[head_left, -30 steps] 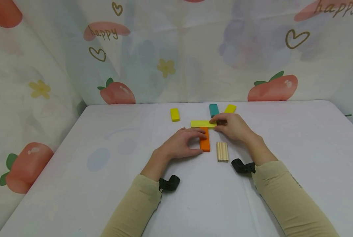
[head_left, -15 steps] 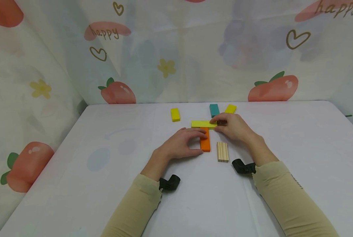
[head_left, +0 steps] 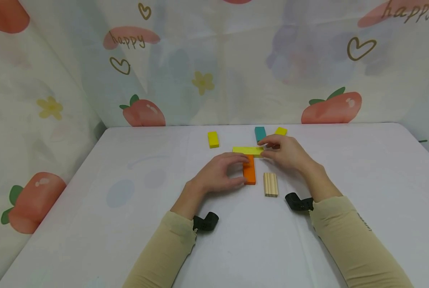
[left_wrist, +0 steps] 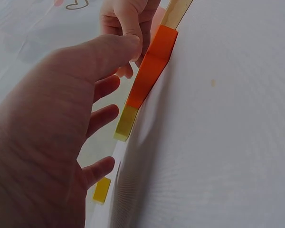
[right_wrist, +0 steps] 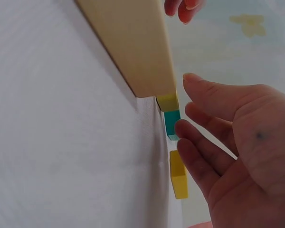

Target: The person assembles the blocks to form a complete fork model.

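An orange block (head_left: 249, 172) lies lengthwise on the table, its far end against a yellow-green block (head_left: 244, 150) laid crosswise, so the two make a T. My left hand (head_left: 219, 174) hovers at the orange block's left side with fingers spread; in the left wrist view a gap shows between its thumb and the orange block (left_wrist: 152, 66). By the right end of the yellow-green block is my right hand (head_left: 288, 154). Its thumb and fingers stand apart in the right wrist view, nothing between them. A ribbed plain wooden piece (head_left: 270, 185) lies right of the orange block.
Behind the T lie a yellow block (head_left: 213, 139) on the left, a teal block (head_left: 260, 134), and another yellow block (head_left: 281, 131) partly behind my right hand. The white table (head_left: 128, 232) ends at a patterned curtain (head_left: 236, 92).
Both hands have loosened and lifted slightly off the blocks. The right hand has shifted a little right and its fingers have parted from the yellow-green block. The T has stayed in place.
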{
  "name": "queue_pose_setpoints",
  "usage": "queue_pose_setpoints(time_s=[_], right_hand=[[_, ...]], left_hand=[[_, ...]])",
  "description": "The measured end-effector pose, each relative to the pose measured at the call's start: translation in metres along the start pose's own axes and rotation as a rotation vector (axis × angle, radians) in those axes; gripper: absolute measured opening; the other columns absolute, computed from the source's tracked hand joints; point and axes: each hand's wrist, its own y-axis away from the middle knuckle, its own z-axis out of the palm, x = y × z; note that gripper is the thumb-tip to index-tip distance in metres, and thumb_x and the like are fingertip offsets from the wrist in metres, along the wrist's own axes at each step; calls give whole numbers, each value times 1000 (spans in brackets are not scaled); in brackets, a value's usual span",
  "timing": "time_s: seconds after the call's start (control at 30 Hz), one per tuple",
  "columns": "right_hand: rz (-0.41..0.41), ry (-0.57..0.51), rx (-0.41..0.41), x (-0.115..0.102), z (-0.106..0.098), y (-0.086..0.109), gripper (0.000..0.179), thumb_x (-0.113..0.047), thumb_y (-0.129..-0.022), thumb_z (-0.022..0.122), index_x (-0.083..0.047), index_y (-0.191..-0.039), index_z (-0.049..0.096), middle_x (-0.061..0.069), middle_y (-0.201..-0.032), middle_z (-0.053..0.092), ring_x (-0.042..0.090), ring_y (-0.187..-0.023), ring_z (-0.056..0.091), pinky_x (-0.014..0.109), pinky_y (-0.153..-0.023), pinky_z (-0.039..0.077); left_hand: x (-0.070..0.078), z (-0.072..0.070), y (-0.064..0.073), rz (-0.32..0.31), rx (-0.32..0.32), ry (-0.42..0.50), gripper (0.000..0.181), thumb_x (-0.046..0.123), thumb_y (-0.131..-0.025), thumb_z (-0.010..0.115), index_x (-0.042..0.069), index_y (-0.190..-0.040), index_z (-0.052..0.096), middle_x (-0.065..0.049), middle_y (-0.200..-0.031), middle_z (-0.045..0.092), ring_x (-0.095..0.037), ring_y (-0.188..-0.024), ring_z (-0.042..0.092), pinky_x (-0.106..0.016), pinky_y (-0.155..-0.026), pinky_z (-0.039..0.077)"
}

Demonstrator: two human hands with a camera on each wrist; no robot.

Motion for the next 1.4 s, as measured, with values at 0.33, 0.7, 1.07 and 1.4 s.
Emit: queue_pose_setpoints(time_s=[0.33,0.7,1.07,1.4], right_hand=[[20,-30,1,-2,-2,2,39,-24,-98,68,-12,-134,64,15,-135,57,37,-121,56,53,-105,43],[10,-44,-6,0,-4,6,46,-27,-99,66,-10,-140,58,17,-139,54,39,-122,54,54,-105,43],[-20,-27,-18,-2,-5,10,48,-27,-99,66,-9,-143,56,17,-140,53,39,-123,53,54,-105,44],[-52,-21,-22,-2,-7,18,48,-25,-98,68,-7,-141,57,17,-139,55,37,-123,53,55,-105,43]], left_hand=[[-2,0,0,13,72,57,45,24,-91,75,13,-134,64,2,-138,59,-12,-133,46,-25,-112,32],[1,-1,-4,-25,85,50,44,24,-94,73,14,-136,63,2,-143,56,-13,-137,43,-28,-114,31],[-1,-4,-6,-36,105,23,42,25,-96,70,15,-137,63,4,-145,54,-10,-138,41,-26,-114,29],[-2,-3,-8,-65,92,34,42,25,-96,68,17,-137,62,4,-146,53,-10,-138,41,-27,-114,30]])
